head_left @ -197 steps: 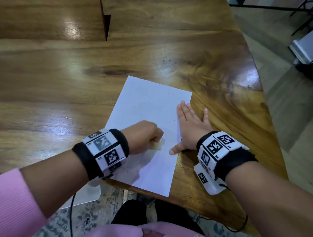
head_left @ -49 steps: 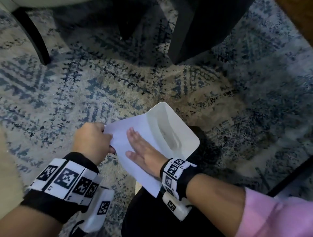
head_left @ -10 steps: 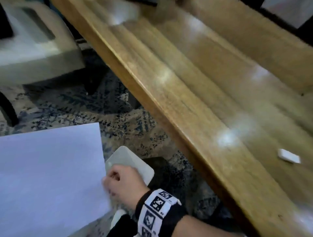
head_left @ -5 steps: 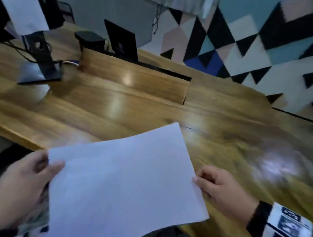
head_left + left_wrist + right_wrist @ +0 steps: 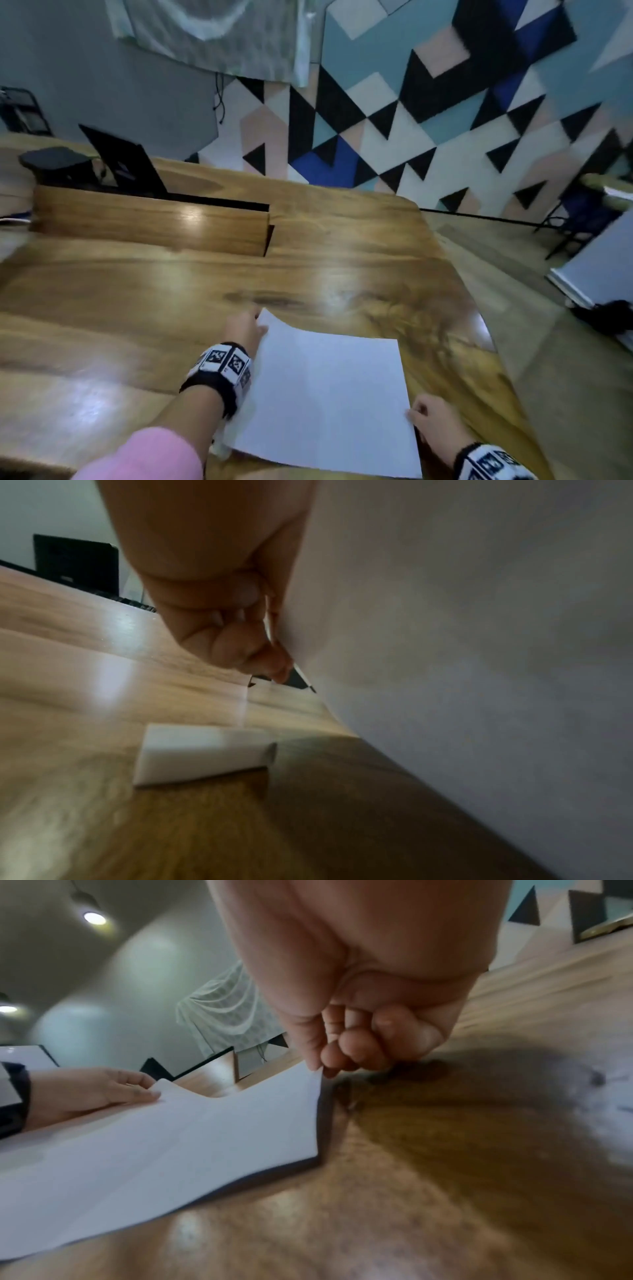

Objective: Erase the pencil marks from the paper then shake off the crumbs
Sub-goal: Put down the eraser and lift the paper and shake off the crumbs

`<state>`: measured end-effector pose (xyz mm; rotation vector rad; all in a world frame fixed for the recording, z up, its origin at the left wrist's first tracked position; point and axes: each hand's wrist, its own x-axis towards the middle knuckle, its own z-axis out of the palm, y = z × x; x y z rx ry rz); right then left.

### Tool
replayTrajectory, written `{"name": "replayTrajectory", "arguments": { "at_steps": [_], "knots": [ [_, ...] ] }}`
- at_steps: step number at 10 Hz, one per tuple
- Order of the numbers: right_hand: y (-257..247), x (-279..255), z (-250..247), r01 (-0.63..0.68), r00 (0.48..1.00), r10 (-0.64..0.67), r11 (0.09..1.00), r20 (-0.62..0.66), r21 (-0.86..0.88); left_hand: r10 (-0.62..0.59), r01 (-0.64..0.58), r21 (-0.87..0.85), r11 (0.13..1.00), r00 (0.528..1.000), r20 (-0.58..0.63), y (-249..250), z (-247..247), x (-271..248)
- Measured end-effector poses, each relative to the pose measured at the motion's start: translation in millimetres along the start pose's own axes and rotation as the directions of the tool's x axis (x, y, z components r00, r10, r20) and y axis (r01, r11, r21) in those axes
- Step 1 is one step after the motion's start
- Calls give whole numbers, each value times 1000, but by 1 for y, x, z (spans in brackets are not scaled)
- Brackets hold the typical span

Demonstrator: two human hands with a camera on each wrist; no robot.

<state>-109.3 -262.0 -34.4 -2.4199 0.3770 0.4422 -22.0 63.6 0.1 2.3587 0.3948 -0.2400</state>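
The white paper (image 5: 329,394) lies almost flat on the wooden table (image 5: 137,308), near the front right corner, and no pencil marks show on it. My left hand (image 5: 245,330) pinches its far left corner, which curls up a little. My right hand (image 5: 428,418) pinches the near right edge between thumb and fingers (image 5: 342,1047). In the left wrist view the paper (image 5: 479,642) rises beside my curled fingers (image 5: 240,642), and a white eraser (image 5: 202,753) lies on the wood just left of the sheet. The head view hides the eraser.
A raised wooden panel (image 5: 150,222) crosses the back left of the table, with a black stand (image 5: 126,168) behind it. The table's rounded right edge (image 5: 479,342) is close to the paper. A white board (image 5: 599,267) stands on the floor at the right.
The paper, held off the table over the rug a second ago and then above the tabletop in both hands, has come down onto the table. My view has swung up toward the wall.
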Motion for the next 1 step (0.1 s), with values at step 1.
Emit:
{"name": "replayTrajectory", "arguments": {
  "at_steps": [1],
  "knots": [
    [-5,-4,-5,-12,999,9,997,-35,-79,-11,21,90,996,994,-107,2,-1,2]
  ]
}}
